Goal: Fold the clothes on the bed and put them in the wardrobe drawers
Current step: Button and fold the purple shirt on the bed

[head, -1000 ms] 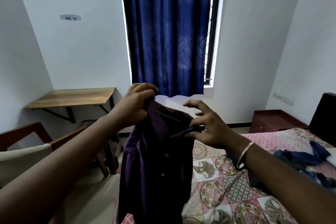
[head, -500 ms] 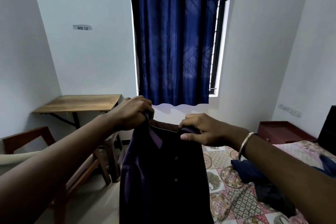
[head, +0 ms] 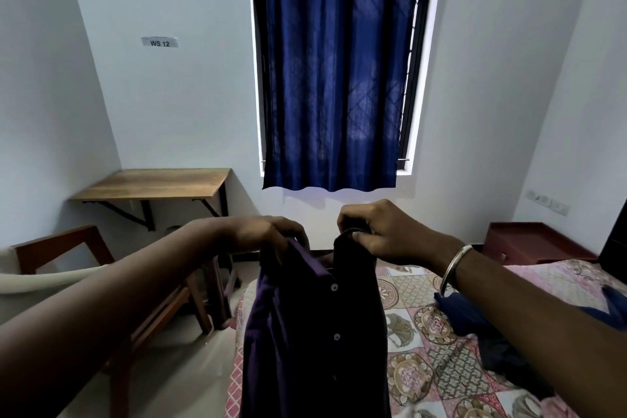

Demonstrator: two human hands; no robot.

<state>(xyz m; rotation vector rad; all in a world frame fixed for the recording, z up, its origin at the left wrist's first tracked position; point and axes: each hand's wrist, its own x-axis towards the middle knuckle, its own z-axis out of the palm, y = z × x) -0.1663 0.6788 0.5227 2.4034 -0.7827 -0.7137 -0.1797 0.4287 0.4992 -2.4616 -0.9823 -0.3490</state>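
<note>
I have the purple shirt (head: 305, 332) up in the air by its top edge, so I judge this the start of a fold: the garment is lifted off the bed (head: 424, 332) and hangs straight down below my grip, button placket facing me, not yet laid flat or creased. My left hand (head: 261, 234) pinches the left side of the collar or shoulder with curled fingers; my right hand (head: 383, 234) is curled round the right side, thumb pressed across the cloth. The 2 hands are near each other, with a dip of fabric between them.

Next, as I read it, the shirt wants spreading: hands drawn apart to find both shoulders, then lowered onto the patterned bedspread just below and to the right of my right grip, so the sleeves can go in.

Another dark blue garment (head: 475, 326) lies crumpled on the bed under my right forearm, waiting its turn.

What I cannot make out: the shirt's hem runs off the bottom of the frame, and the sleeves are lost in the dark folds. I cannot tell whether I hold collar or shoulder seam. The wardrobe and its drawers are nowhere in view. The forearm hides part of the blue garment, so I cannot say whether it is 1 piece or several.
</note>
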